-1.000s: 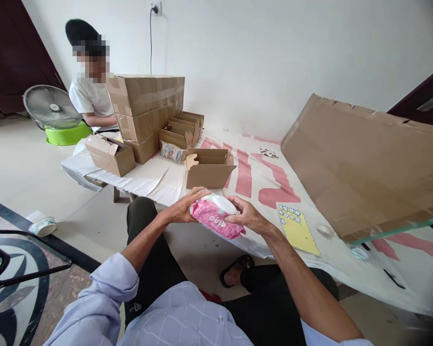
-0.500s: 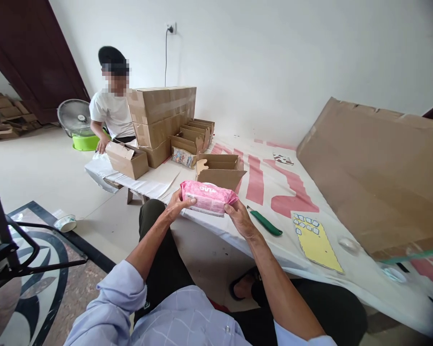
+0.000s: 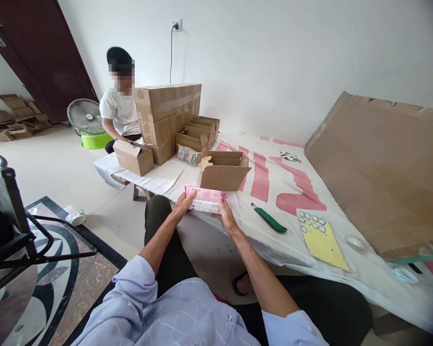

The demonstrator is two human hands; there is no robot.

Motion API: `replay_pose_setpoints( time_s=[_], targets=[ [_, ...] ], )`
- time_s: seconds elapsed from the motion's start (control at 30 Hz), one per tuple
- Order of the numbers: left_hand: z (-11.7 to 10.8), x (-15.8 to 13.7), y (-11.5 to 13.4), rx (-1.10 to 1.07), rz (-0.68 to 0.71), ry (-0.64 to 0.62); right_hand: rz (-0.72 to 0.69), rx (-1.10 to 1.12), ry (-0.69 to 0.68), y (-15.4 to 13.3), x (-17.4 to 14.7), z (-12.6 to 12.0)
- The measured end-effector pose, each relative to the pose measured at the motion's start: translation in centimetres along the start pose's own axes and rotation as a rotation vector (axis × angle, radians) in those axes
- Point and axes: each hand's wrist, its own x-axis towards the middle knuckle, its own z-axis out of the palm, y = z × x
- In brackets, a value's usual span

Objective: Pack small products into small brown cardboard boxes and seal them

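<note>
A pink soft plastic pack (image 3: 206, 200), apparently wet wipes, is held up at the table's near edge by both hands. My left hand (image 3: 182, 206) grips its left end, thumb on the face turned to me. At the right end, my right hand (image 3: 226, 218) pinches the corner. Small print covers the pack's lower white part. Just behind it stands an open cardboard box (image 3: 224, 178) with a divider inside. To the right of my right hand lies a green-handled utility knife (image 3: 270, 219) on the white and red table cover (image 3: 238, 226).
Taped cartons (image 3: 169, 103) are stacked at the back left, beside open boxes (image 3: 193, 138) and a printed snack-like bag (image 3: 188, 154). A co-worker (image 3: 120, 113) sits behind another box (image 3: 133, 157). A yellow card (image 3: 323, 242) and large cardboard sheet (image 3: 378, 178) are at right.
My hands have tilted the pack, so its printed lower face now shows more and the pink top with white lettering shows less. The view has shifted slightly left.
</note>
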Motion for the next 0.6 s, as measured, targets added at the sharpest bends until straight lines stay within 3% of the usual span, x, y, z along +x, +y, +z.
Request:
replay_pose_setpoints(
  time_s=[0.1, 0.3, 0.43, 0.6],
  targets=[
    [0.1, -0.1, -0.5, -0.004, -0.022, -0.020, 0.058, 0.119, 0.103, 0.7, 0.0, 0.1],
    [-0.2, -0.2, 0.7, -0.038, -0.005, -0.114, 0.041, 0.126, 0.121, -0.7, 0.2, -0.6],
    [-0.6, 0.0, 2.9, -0.085, 0.066, -0.176, -0.031, 0.163, 0.131, -3.1, 0.6, -1.6],
    [-1.1, -0.2, 6.9, -0.204, 0.256, -0.345, -0.148, 0.225, 0.166, -6.8, 1.6, -2.9]
  ],
)
